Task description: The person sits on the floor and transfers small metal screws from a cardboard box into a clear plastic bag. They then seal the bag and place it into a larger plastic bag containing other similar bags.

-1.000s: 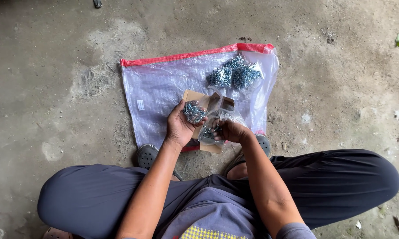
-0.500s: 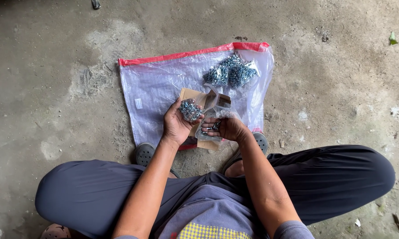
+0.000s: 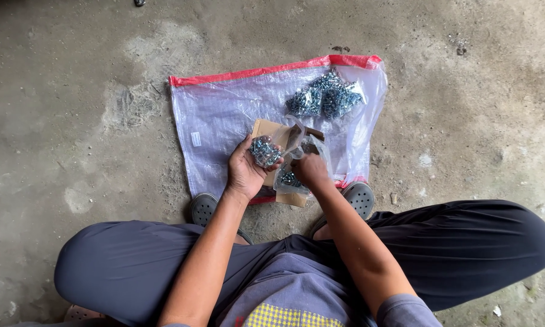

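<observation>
Rough grey concrete floor [image 3: 72,121], stained and patchy, fills the view. Person squats over it, dark trousers [image 3: 466,242] spread wide at 6 o'clock, grey perforated clogs [image 3: 360,197] showing between the knees. Clear woven plastic sack [image 3: 224,115] with a red top edge lies flat on the floor at centre. On the sack, toward 1 o'clock, a heap of small packets of silver screws [image 3: 324,100]. A brown cardboard piece [image 3: 266,130] lies on the sack's lower half, under the hands. Left hand [image 3: 245,172] is cupped palm-up, fingers curled loosely around a small pile of loose screws [image 3: 264,151]. Right hand [image 3: 311,169], just beside it at 3 o'clock, is closed, pinching the mouth of a small clear plastic bag [image 3: 290,175] with a few screws in its bottom. Both hands hover just above the cardboard.
</observation>
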